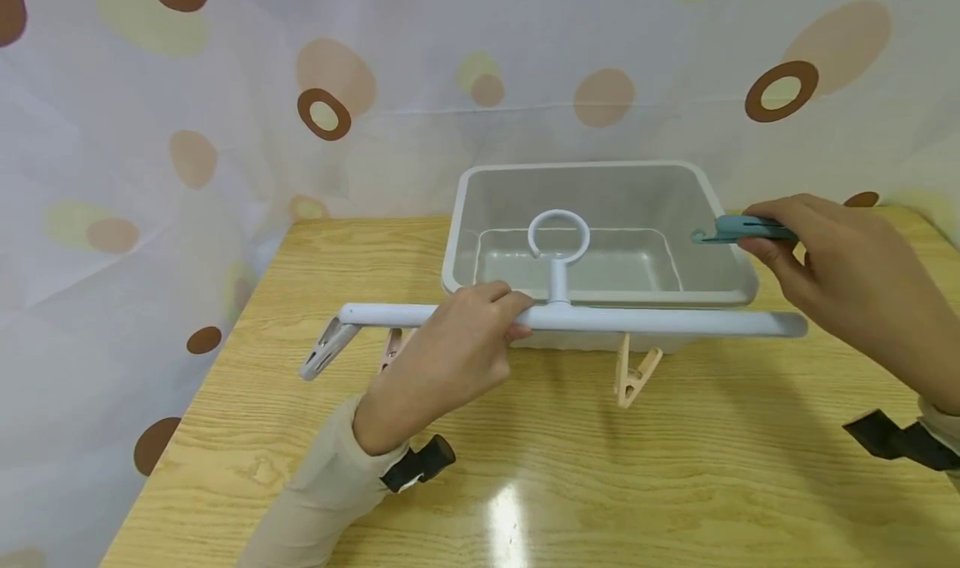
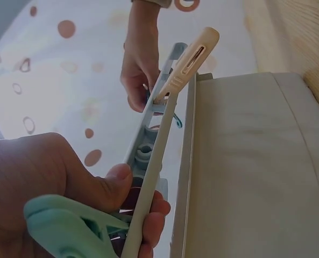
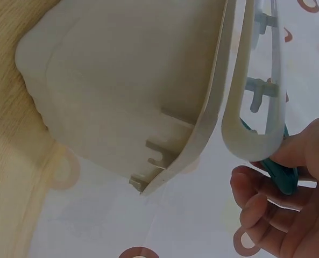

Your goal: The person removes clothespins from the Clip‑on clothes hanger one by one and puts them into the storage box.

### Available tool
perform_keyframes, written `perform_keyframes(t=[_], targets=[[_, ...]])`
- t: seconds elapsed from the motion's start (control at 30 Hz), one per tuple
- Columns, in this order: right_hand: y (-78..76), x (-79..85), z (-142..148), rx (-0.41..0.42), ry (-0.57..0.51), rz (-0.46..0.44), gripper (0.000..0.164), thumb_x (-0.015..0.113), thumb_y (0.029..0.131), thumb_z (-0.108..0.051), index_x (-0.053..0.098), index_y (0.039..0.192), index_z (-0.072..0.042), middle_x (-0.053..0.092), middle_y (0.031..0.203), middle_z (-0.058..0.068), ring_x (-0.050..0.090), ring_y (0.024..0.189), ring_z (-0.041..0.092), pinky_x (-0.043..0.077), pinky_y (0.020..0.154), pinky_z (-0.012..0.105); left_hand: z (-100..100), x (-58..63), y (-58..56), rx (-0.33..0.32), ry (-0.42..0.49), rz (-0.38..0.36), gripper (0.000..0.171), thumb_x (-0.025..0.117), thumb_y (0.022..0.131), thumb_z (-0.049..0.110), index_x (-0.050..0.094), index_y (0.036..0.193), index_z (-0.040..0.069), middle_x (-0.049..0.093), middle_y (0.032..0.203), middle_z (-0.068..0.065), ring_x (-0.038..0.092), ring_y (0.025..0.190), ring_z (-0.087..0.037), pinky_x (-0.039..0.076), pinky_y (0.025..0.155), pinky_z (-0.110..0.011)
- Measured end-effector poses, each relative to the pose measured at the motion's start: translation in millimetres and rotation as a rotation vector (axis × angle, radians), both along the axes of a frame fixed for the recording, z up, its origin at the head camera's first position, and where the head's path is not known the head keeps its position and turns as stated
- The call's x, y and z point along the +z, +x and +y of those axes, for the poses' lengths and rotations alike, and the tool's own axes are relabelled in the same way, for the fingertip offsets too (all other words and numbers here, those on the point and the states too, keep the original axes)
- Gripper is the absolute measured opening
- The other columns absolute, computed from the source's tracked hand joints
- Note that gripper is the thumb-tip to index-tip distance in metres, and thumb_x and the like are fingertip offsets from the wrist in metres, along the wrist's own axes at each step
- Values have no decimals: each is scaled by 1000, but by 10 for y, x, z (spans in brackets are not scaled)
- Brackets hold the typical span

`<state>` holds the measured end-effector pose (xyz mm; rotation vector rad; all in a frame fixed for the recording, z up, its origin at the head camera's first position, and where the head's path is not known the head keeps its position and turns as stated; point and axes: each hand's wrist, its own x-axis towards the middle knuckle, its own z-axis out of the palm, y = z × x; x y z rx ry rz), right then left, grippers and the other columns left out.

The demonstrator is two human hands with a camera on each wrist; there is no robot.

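My left hand [image 1: 442, 360] grips the pale blue-white bar of a clip hanger [image 1: 667, 321], left of its round hook [image 1: 558, 260]. A peach clothespin [image 1: 634, 372] hangs under the bar on the right. A greyish clothespin [image 1: 330, 347] tilts at its left end, and a pinkish clothespin [image 1: 390, 347] is partly hidden by my left hand. In the left wrist view a mint-green clothespin [image 2: 68, 226] lies close to that hand. My right hand [image 1: 862, 268] pinches a teal clothespin [image 1: 738, 228] with a small hooked tip, above the hanger's right end.
A grey-white plastic basin [image 1: 592, 189] stands on the wooden table [image 1: 570, 468] behind the hanger, close to the back. A white cloth with brown and yellow circles [image 1: 420, 68] covers the wall behind and at the left.
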<state>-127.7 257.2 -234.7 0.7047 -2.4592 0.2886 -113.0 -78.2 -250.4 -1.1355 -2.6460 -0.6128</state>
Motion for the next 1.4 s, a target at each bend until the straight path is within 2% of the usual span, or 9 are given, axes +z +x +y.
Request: perform_keyframes(t=[0.03,0.13,0.23,0.33,0.53,0.7,0.93,1.1,1.4], targets=[[-21,-9,10,5,7,13,21,64,94,-14,63,104,4,62,81,11,43,53,10,32,49,16,0,-3,-2,1,1,1,18,67,88,2,69,105,-1,64,85,-6,60,77,-17,52,71,-27],[-80,-28,32,9,26,38,22,65,94,-16,64,101,4,63,83,13,45,54,14,34,48,19,0,-14,-9,4,-3,5,18,68,88,2,69,105,-1,63,85,-6,59,75,-18,51,69,-27],[-123,-42,46,-15,38,22,19,70,88,-11,65,100,4,64,83,13,49,54,17,37,47,24,5,-24,-14,2,-11,6,17,68,88,3,69,104,-1,64,85,-7,60,76,-18,52,69,-27],[-158,-55,45,-34,45,-7,26,76,79,-1,65,101,4,64,85,14,55,56,21,40,46,31,11,-27,-16,4,-15,7,17,67,88,4,68,105,-2,65,87,-7,61,77,-18,52,70,-27],[-239,-92,46,-44,68,-26,30,79,75,-3,65,100,1,66,87,14,62,62,27,38,44,29,6,-19,-15,11,-15,-5,18,67,89,4,68,106,-1,65,88,-7,62,79,-18,53,72,-27],[-323,-129,73,-41,109,-55,30,82,71,-3,65,96,-1,65,83,10,60,59,24,34,41,26,3,-15,-14,1,-16,-2,18,67,88,3,68,106,-1,64,86,-6,61,77,-17,52,71,-26],[-431,-150,65,-42,150,-104,27,82,75,-7,65,96,-2,62,80,7,55,57,18,37,44,29,5,-2,-11,1,-30,-1,18,67,88,3,68,106,-1,63,85,-6,60,76,-16,52,70,-26],[-516,-172,73,-42,156,-105,26,81,75,-8,65,94,-2,62,78,6,55,55,18,38,44,30,8,-6,-11,-1,-31,9,18,67,87,3,68,105,-1,63,84,-6,59,75,-16,51,69,-25],[-604,-184,68,-50,154,-168,25,79,80,-11,65,97,0,62,82,9,57,58,20,40,45,33,-1,-28,-8,-10,-25,20,17,67,87,2,68,104,-1,62,83,-5,59,74,-16,51,69,-25]])
